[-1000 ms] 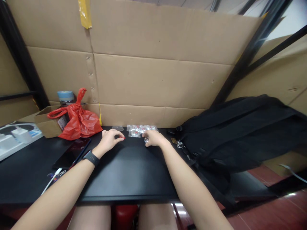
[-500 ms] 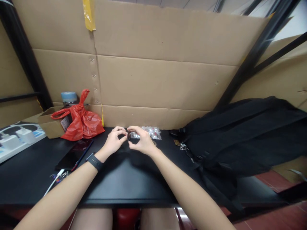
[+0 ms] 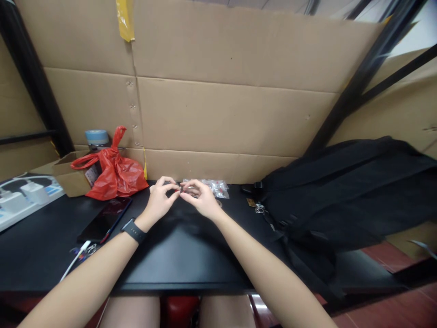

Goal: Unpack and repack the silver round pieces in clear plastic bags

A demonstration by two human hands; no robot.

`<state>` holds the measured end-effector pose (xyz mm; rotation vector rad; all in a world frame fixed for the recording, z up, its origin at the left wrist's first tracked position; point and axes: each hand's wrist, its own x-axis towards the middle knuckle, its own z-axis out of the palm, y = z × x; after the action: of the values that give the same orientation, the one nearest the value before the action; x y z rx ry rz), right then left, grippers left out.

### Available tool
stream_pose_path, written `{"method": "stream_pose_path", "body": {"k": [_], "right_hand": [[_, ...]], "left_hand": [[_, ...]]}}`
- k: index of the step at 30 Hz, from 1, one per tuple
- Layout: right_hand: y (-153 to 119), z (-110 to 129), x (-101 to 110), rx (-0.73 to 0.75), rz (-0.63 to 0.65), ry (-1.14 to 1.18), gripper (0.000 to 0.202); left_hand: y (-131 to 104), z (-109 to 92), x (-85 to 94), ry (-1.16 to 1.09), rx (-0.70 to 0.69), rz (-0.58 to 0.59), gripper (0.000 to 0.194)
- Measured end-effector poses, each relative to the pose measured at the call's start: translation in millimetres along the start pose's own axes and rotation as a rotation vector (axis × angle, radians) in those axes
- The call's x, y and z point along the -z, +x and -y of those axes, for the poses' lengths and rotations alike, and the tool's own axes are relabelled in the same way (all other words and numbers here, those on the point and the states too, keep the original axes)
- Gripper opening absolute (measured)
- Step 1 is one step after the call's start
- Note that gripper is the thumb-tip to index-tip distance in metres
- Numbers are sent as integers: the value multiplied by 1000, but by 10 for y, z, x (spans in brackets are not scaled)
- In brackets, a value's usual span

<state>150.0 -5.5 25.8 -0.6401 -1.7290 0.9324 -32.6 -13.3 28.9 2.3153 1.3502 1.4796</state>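
Above the black table [image 3: 170,264], my left hand [image 3: 161,199] and my right hand [image 3: 203,199] meet at the fingertips. Between them is a small dark object [image 3: 180,189], too small to name. Both hands pinch it, thumb against fingers, the left from its left side and the right from its right side. A dark watch is on my left wrist. Just behind my right hand lie clear plastic packets [image 3: 220,188] with small red and white bits inside. A small ring-shaped item [image 3: 219,203] shows beside my right hand, partly covered by it.
On the left are a phone [image 3: 105,220], a white cable, keys, a power strip [image 3: 20,207], a red plastic bag [image 3: 116,175], a cardboard box and a blue-lidded jar. A black backpack [image 3: 348,191] fills the right side. Cardboard walls the back.
The dark object has turned and now looks thinner, more edge-on. My right fingers and thumb have drawn closer together around it.
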Motion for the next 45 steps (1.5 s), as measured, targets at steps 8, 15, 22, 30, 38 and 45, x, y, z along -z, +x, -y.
{"method": "stream_pose_path", "body": {"k": [8, 15, 22, 30, 38, 45], "right_hand": [[5, -17, -4, 64, 36, -245, 18], [13, -28, 40, 218, 29, -550, 10], [-2, 24, 80, 272, 85, -618, 9], [13, -2, 117, 256, 98, -587, 7], [1, -87, 194, 130, 272, -668, 10], [10, -118, 680, -179, 369, -948, 29]], "left_hand": [[18, -39, 49, 84, -5, -15, 6], [15, -53, 68, 123, -17, 38, 10], [5, -35, 41, 63, -14, 33, 13], [0, -27, 43, -90, 7, 207, 27], [-21, 114, 53, 129, 23, 568, 31], [79, 578, 316, 420, 129, 542, 23]]}}
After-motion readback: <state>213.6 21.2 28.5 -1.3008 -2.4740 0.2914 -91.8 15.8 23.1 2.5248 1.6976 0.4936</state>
